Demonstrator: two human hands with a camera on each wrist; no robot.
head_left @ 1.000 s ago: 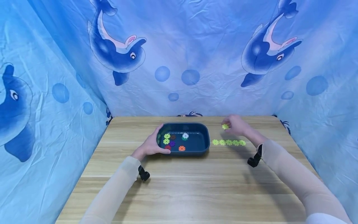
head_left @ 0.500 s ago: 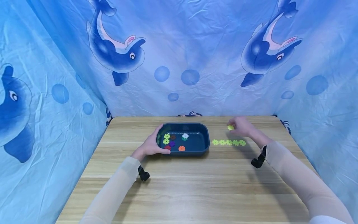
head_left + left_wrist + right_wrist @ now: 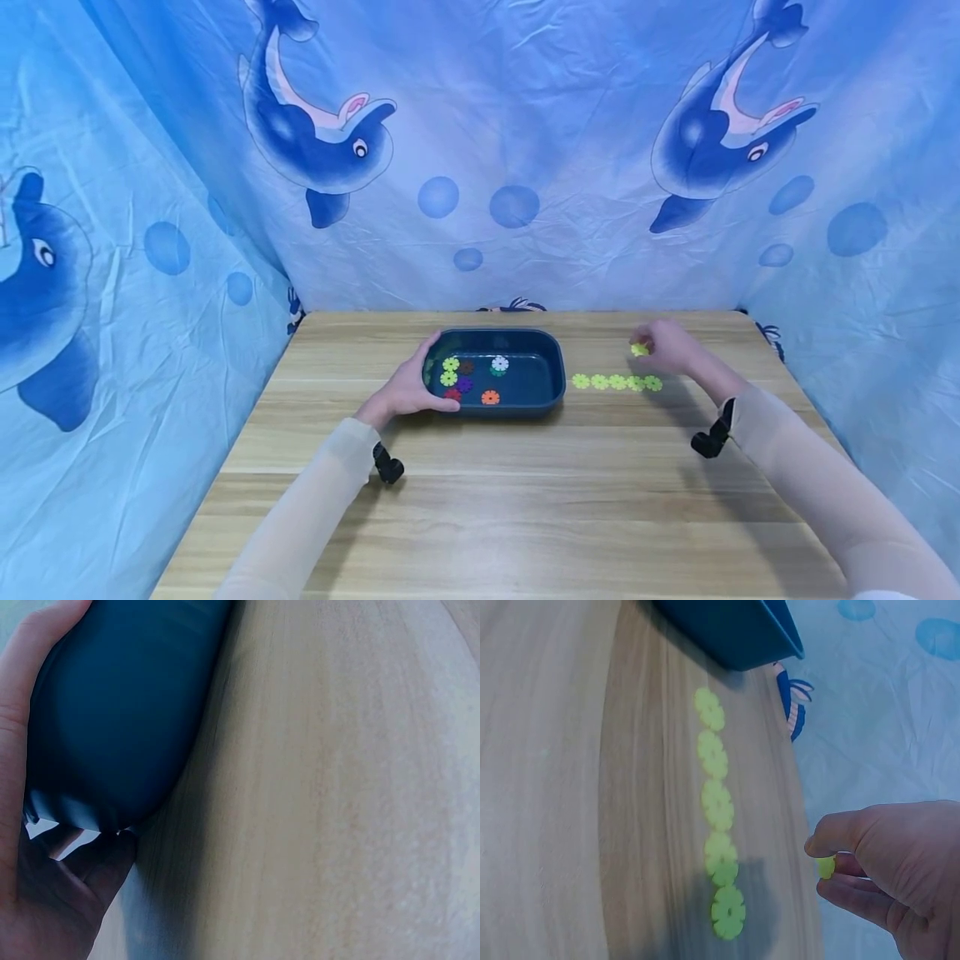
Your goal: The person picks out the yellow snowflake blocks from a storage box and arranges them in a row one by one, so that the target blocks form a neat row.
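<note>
A dark blue plastic basin (image 3: 525, 411) stands on the table, with several notched flower-shaped discs inside. My left hand (image 3: 408, 387) grips its left end, thumb along the near side; in the left wrist view, fingers (image 3: 105, 862) curl at the basin's end. My right hand (image 3: 669, 346) pinches one yellow-green flower disc (image 3: 640, 349) between thumb and fingertips, above the table. Just nearer to me lies a straight row of several matching discs (image 3: 617, 382), right of the basin. The right wrist view shows this row (image 3: 718, 804) flat on the wood, neighbours touching or nearly touching.
In the basin lie two yellow-green discs (image 3: 449, 372), an orange disc (image 3: 490, 397), a white disc (image 3: 499, 363) and darker ones. A wooden table (image 3: 510, 508) extends toward me. Blue dolphin-printed cloth (image 3: 487, 142) hangs behind and at both sides.
My right hand has moved rightward and slightly nearer along the row, still pinching the yellow-green disc. The left hand and basin stay in place.
</note>
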